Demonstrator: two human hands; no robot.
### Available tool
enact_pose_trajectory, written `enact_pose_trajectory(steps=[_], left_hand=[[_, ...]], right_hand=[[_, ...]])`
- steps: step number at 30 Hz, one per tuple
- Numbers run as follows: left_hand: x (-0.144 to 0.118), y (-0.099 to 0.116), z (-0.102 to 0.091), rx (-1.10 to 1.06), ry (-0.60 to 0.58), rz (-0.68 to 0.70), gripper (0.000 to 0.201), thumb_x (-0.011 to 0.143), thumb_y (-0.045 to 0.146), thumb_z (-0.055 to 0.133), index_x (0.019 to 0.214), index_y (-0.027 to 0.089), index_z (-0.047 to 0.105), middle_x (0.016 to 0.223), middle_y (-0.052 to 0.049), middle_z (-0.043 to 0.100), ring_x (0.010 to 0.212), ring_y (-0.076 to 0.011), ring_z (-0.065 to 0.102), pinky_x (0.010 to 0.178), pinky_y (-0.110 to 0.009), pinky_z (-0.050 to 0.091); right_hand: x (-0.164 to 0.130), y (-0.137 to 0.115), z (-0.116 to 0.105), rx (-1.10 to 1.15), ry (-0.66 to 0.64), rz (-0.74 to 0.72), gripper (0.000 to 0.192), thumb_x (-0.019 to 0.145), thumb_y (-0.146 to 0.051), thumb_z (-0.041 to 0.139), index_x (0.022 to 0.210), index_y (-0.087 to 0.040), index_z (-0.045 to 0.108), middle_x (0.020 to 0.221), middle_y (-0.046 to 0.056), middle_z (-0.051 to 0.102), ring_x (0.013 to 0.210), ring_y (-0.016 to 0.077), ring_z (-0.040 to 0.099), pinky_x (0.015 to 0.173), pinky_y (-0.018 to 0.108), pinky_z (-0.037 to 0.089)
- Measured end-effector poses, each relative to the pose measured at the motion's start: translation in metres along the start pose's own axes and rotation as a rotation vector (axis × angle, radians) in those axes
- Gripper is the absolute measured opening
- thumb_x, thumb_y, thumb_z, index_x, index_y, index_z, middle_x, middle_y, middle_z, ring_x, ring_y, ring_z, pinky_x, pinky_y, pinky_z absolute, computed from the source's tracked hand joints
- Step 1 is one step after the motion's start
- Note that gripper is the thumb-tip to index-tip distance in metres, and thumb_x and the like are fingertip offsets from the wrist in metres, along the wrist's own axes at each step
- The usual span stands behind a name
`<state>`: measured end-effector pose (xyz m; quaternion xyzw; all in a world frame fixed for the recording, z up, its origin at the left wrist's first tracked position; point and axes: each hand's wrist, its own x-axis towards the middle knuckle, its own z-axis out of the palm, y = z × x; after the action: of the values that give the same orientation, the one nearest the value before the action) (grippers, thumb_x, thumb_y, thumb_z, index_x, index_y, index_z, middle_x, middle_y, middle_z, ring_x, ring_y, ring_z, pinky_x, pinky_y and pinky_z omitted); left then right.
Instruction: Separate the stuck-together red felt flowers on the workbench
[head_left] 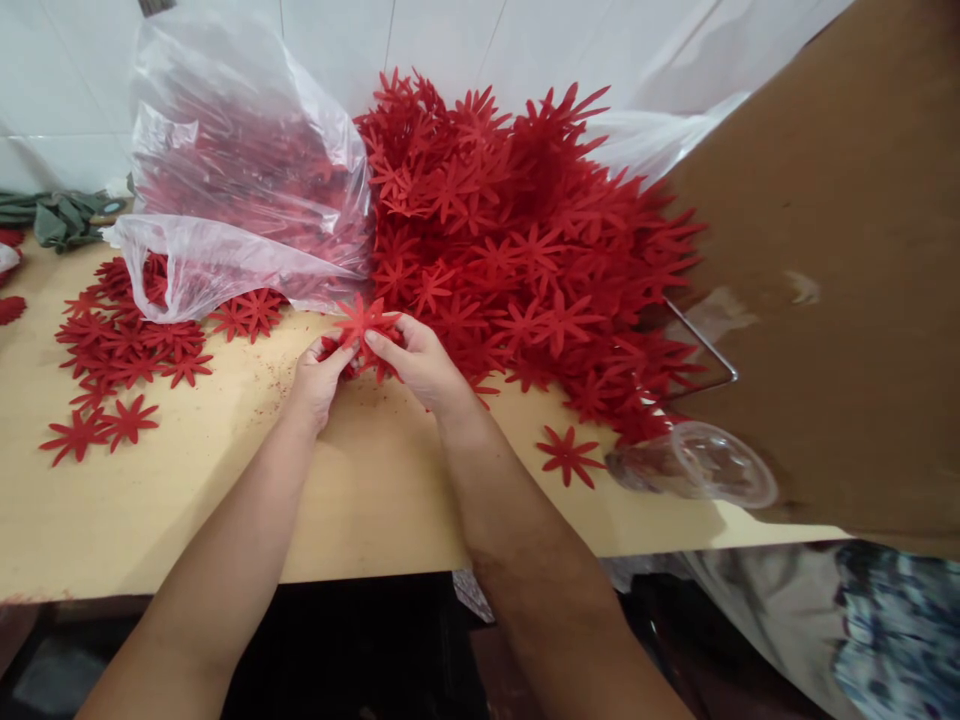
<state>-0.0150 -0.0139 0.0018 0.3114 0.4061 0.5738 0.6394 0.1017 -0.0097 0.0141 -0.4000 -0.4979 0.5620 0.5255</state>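
Between my two hands, above the table, is a red flower-shaped cutout [363, 318] with several narrow petals. My left hand [321, 372] pinches its left side, and more red petals show beneath it, so there may be more than one piece. My right hand [414, 360] grips the right side, thumb on top near the centre. Just behind my right hand rises a large heap of the same red cutouts [517, 240]. A clear plastic bag [247, 170] full of red cutouts stands behind my left hand. Fingers under the held piece are partly hidden.
Loose red cutouts [135, 345] lie at the left of the table [375, 500], and a single red cutout [570, 456] lies at the right. A clear plastic cup [724, 465] rests on its side against a cardboard box [817, 270]. Dark green cloth [67, 222] lies far left.
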Motion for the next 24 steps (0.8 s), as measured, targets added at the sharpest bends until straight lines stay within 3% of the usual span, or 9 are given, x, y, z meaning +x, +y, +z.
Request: enact_pose_trajectory(steps=[3, 10, 17, 24], left_hand=[[-0.001, -0.001, 0.001, 0.053, -0.027, 0.023, 0.019, 0.059, 0.023, 0.069, 0.069, 0.016, 0.054, 0.055, 0.007, 0.052, 0.05, -0.0043, 0.046, 0.056, -0.02, 0.037], [-0.002, -0.001, 0.003, 0.14, -0.05, 0.056, 0.02, 0.059, 0.025, 0.068, 0.071, 0.015, 0.055, 0.053, 0.006, 0.052, 0.047, -0.0045, 0.045, 0.052, -0.02, 0.036], [-0.002, 0.001, 0.001, 0.132, -0.009, 0.006, 0.018, 0.068, 0.028, 0.061, 0.081, 0.014, 0.059, 0.055, 0.005, 0.052, 0.05, -0.0048, 0.046, 0.054, -0.02, 0.037], [0.003, -0.001, -0.005, 0.068, -0.067, -0.066, 0.025, 0.074, 0.022, 0.049, 0.095, 0.015, 0.06, 0.071, -0.002, 0.065, 0.058, -0.0096, 0.056, 0.058, -0.022, 0.041]], right_hand=[[0.001, 0.0, 0.0, 0.004, 0.001, -0.018, 0.036, 0.057, -0.045, 0.07, 0.077, -0.018, 0.055, 0.069, -0.002, 0.063, 0.058, 0.0074, 0.057, 0.06, 0.024, 0.051], [0.006, 0.006, -0.003, -0.021, 0.146, -0.091, 0.031, 0.058, -0.045, 0.07, 0.072, -0.018, 0.06, 0.066, -0.002, 0.063, 0.066, 0.0102, 0.059, 0.072, 0.027, 0.05], [0.003, -0.006, -0.01, -0.111, 0.378, -0.113, 0.035, 0.065, -0.052, 0.06, 0.062, -0.018, 0.053, 0.051, -0.005, 0.051, 0.046, 0.0058, 0.046, 0.047, 0.02, 0.04], [-0.001, -0.018, -0.046, -0.229, 0.645, -0.222, 0.031, 0.066, -0.048, 0.061, 0.071, -0.018, 0.053, 0.06, -0.004, 0.051, 0.05, 0.0061, 0.045, 0.046, 0.02, 0.039]])
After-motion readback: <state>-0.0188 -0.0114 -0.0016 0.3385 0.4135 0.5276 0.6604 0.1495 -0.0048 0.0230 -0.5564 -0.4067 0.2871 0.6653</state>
